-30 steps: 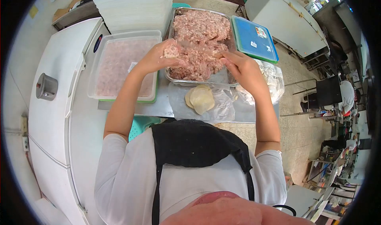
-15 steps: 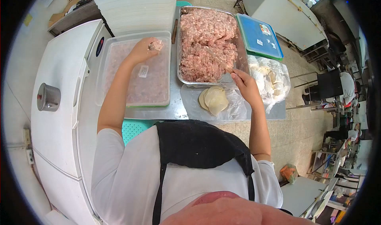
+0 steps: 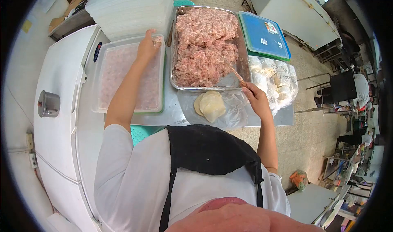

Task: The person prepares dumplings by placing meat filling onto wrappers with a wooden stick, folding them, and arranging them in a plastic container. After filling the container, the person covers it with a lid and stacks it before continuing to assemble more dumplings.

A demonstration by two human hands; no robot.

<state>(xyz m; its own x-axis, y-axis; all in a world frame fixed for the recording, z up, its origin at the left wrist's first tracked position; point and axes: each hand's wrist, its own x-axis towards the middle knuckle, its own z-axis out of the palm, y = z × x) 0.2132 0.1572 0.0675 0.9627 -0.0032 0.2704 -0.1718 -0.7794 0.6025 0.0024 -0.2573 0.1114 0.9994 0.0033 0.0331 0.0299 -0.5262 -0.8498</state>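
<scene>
My left hand [image 3: 146, 48] is over the top right corner of a clear plastic box [image 3: 160, 76]. Its fingers curl around a small dumpling [image 3: 157, 39], mostly hidden by them. Pinkish contents show cloudily through the box. In my right hand [image 3: 257, 97] is a thin spatula [image 3: 237, 74], pointing into a metal tray [image 3: 176, 84] at its lower right corner. Minced meat [image 3: 206, 43] fills most of that tray. Below the tray, a small pile of round dough wrappers [image 3: 211, 106] lies on a plastic sheet [image 3: 237, 119].
A tall stack of translucent trays [image 3: 131, 11] rises behind the box. Right of the meat stand a blue-lidded container [image 3: 262, 33] and a bag of wrappers [image 3: 275, 82]. A white freezer [image 3: 57, 121] bounds the left side, with a metal pot [image 3: 50, 104] on it.
My left hand has moved up, towards the box's far right corner, with the dumpling. My right hand has drawn the spatula back from the meat, slightly down. The view has shifted a little.
</scene>
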